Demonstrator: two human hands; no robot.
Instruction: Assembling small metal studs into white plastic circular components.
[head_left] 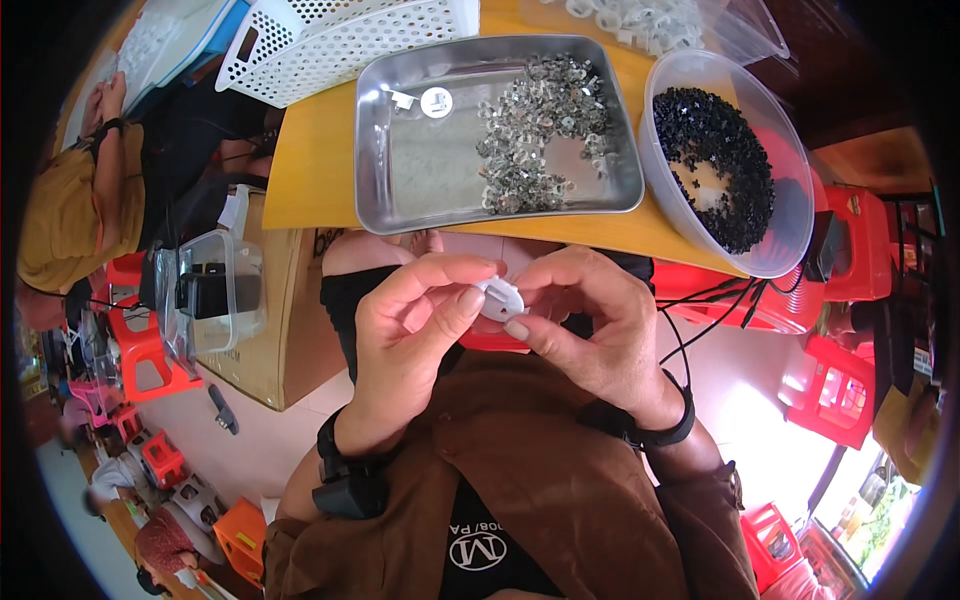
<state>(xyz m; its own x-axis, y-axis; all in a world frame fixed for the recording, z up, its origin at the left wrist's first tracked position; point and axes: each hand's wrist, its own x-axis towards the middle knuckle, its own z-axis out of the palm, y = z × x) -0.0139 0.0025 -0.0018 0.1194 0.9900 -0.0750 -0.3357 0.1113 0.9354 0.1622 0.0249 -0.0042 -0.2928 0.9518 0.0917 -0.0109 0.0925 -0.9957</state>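
Between my two hands, in front of my chest, is a small round white plastic part (498,298) with a slot or hole in its face. My left hand (415,325) pinches its left edge between thumb and fingertips. On the other side, the thumb and fingers of my right hand (590,325) close on its right edge. Just beyond, on the yellow table, lies a metal tray (420,180) holding a heap of small metal pieces (540,130). A white disc (436,102) and a small white plastic piece (402,100) rest at the tray's left.
A clear round tub (790,215) of small black pieces (725,150) stands right of the tray. Behind are a white perforated basket (340,50) and a clear bin of translucent parts (650,25). Cables (715,300) hang at the right. Another person (80,210) sits at the left.
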